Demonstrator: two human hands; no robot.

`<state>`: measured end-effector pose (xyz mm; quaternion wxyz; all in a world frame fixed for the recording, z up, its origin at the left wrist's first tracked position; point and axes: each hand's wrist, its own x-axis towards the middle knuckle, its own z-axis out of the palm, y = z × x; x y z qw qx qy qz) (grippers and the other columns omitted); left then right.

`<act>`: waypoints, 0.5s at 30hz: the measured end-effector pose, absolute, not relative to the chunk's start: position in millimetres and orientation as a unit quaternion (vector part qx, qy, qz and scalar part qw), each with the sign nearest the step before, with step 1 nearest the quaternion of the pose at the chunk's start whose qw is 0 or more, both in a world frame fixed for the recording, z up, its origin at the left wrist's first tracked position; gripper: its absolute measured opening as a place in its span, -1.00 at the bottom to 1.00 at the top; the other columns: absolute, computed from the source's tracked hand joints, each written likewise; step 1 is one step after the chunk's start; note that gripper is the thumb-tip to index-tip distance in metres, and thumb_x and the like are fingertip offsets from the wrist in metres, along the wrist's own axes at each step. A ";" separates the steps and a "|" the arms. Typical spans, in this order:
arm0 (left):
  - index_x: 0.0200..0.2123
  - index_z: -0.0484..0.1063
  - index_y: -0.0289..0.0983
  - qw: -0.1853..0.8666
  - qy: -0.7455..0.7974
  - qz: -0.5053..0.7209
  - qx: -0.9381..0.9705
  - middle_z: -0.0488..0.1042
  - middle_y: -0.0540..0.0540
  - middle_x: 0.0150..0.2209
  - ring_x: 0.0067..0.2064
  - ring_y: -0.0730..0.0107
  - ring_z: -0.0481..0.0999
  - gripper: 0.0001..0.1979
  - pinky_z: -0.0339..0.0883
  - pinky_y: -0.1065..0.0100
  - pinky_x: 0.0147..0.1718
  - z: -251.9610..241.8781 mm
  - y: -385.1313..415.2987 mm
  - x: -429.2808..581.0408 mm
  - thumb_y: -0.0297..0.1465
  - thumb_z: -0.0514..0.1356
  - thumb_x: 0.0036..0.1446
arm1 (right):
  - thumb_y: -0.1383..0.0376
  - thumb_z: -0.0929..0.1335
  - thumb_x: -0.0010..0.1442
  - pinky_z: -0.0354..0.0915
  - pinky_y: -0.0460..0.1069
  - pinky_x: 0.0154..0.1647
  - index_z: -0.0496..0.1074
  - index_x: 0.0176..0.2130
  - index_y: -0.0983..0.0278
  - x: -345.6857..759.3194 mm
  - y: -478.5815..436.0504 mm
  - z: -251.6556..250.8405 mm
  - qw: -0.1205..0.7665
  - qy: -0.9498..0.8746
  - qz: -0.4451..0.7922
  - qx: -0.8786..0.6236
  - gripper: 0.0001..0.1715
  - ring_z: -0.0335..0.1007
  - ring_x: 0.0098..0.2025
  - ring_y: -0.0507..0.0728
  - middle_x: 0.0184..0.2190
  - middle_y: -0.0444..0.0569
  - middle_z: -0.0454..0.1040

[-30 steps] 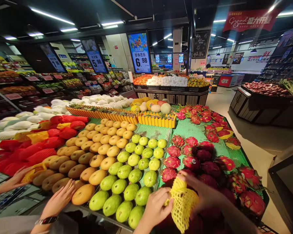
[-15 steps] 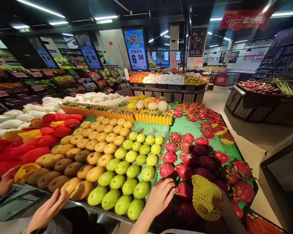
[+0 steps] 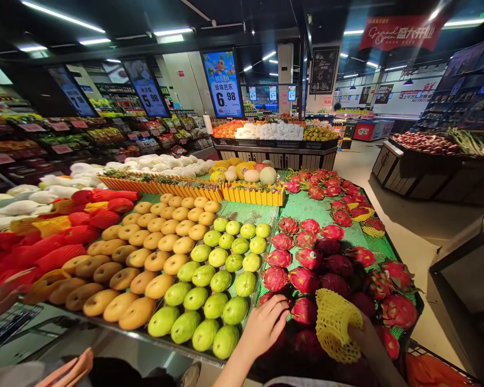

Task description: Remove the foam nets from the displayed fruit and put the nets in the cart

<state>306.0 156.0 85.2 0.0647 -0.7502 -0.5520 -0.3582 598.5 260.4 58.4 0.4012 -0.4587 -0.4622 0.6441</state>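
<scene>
My left hand (image 3: 268, 321) reaches over the near-left edge of the dragon fruit, its fingers curled down round a dragon fruit (image 3: 266, 297) that is mostly hidden beneath it. In my right hand (image 3: 363, 338), at the right, is a yellow foam net sleeve (image 3: 334, 322), pinched at its side. The sleeve hangs with its opening toward me, and no fruit shows inside it. Rows of red dragon fruit (image 3: 303, 279) lie beyond and around both hands, the nearest ones in shadow. Green guavas (image 3: 215, 306) sit in rows just left of my left hand.
Brown pears (image 3: 139, 313) and red-netted fruit (image 3: 60, 242) fill the left of the stand. Another person's hand (image 3: 70, 371) is at the lower left, by a metal cart (image 3: 14, 328). A yellow fence divider (image 3: 253, 194) crosses the stand. An orange-lined basket (image 3: 431, 371) is at lower right.
The other person's nearer hand has drawn back from the pears, down and left. My yellow foam net sleeve has shifted slightly; my left hand is nearly still.
</scene>
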 end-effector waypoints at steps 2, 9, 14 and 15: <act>-0.02 0.49 -0.20 0.063 -0.553 -0.361 -0.748 0.66 -0.11 -0.06 -0.14 0.33 0.72 -0.79 0.62 0.36 -0.21 84.0 155.0 305.1 -0.41 0.04 0.52 | 0.26 0.50 -0.31 0.49 0.27 0.11 0.60 -0.38 0.10 597.7 261.7 55.7 0.394 -0.458 0.659 -0.448 -0.67 0.65 -0.14 0.42 -0.39 -0.10 0.67; -0.02 0.50 -0.20 0.059 -0.556 -0.361 -0.747 0.65 -0.11 -0.06 -0.14 0.33 0.72 -0.78 0.62 0.37 -0.21 83.5 155.1 304.6 -0.41 0.05 0.51 | 0.20 0.49 -0.35 0.48 0.30 0.12 0.60 -0.32 0.06 595.9 264.1 55.4 0.372 -0.471 0.659 -0.454 -0.57 0.66 -0.11 0.47 -0.35 -0.08 0.69; -0.02 0.50 -0.19 0.064 -0.554 -0.361 -0.748 0.65 -0.11 -0.06 -0.15 0.33 0.72 -0.78 0.62 0.37 -0.22 83.4 156.9 306.1 -0.41 0.04 0.51 | 0.17 0.44 -0.32 0.55 0.21 -0.05 0.63 -0.34 0.03 597.6 260.4 58.0 0.355 -0.485 0.640 -0.479 -0.60 0.68 -0.16 0.47 -0.37 0.00 0.69; -0.03 0.50 -0.19 0.065 -0.554 -0.360 -0.748 0.65 -0.11 -0.06 -0.15 0.33 0.72 -0.78 0.62 0.36 -0.23 83.3 157.3 306.3 -0.41 0.04 0.51 | 0.16 0.43 -0.32 0.55 0.21 -0.08 0.62 -0.38 0.02 599.0 260.0 56.8 0.358 -0.486 0.620 -0.501 -0.63 0.68 -0.18 0.47 -0.39 0.00 0.68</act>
